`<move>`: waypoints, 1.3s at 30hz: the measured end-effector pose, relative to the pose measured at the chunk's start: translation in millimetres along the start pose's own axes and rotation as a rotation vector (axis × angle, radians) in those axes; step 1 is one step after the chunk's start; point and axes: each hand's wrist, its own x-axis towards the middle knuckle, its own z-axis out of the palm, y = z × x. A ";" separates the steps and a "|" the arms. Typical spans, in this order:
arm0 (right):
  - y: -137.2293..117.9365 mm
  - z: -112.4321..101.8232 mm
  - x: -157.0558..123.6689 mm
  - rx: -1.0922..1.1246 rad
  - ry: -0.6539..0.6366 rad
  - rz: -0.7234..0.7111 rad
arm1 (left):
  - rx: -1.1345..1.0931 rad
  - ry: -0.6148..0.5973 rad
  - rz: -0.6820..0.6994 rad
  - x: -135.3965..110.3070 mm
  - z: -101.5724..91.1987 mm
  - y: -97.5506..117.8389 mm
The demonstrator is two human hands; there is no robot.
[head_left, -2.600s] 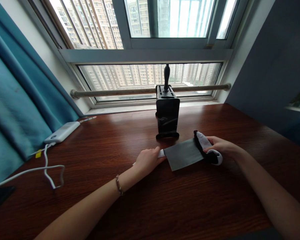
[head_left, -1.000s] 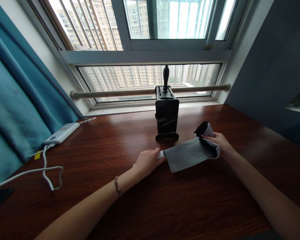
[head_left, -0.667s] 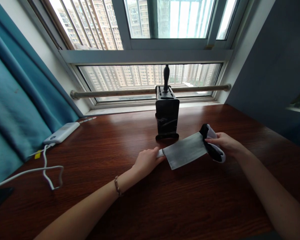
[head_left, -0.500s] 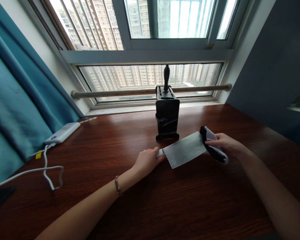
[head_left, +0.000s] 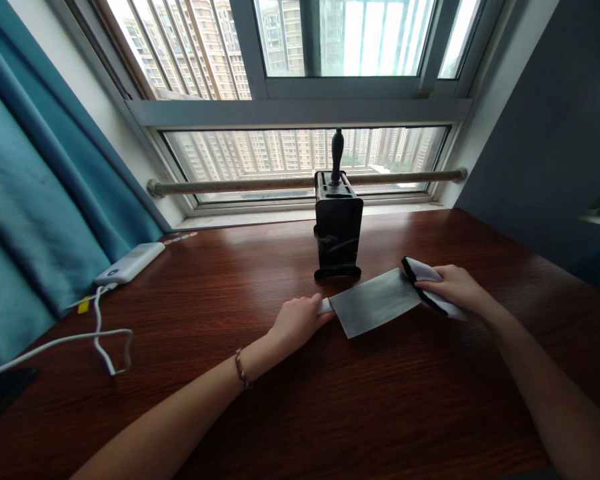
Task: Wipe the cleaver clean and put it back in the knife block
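Note:
My left hand [head_left: 300, 325] is closed round the pale handle of a cleaver [head_left: 376, 303], whose broad grey blade points right above the table. At the blade's far end, my right hand [head_left: 455, 288] grips a folded white cloth with black edging [head_left: 425, 272]. The cloth's edge meets or overlaps the tip end of the blade; whether it wraps round both faces I cannot tell. Behind the blade stands a black knife block [head_left: 338, 233] with one dark-handled tool [head_left: 337, 155] upright in its top.
The dark red-brown wooden table [head_left: 220, 427] reaches to the window. A white power strip or power bank [head_left: 133, 263] lies at left with a white cable [head_left: 99, 333]. A blue curtain [head_left: 40, 173] hangs on the left, and a rail [head_left: 240, 187] crosses the window.
The cloth in my right hand has tilted and folded flatter at the blade's end, showing less of its black side. My left hand keeps its hold on the cleaver. The view shifts slightly.

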 end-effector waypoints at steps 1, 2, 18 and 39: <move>-3.3 1.2 -1.3 -0.167 0.189 -0.028 | 0.002 -0.003 -0.002 -0.2 -0.9 0.8; -7.9 3.9 -3.6 -0.286 0.354 -0.067 | 0.004 -0.005 -0.002 -0.4 -1.8 1.6; -80.4 104.1 -55.3 -0.388 0.018 -1.075 | 0.039 -0.076 0.022 0.6 -2.2 1.5; -80.6 59.8 -57.1 0.006 -0.266 -1.048 | -0.084 -0.055 -0.005 4.8 -3.1 -5.1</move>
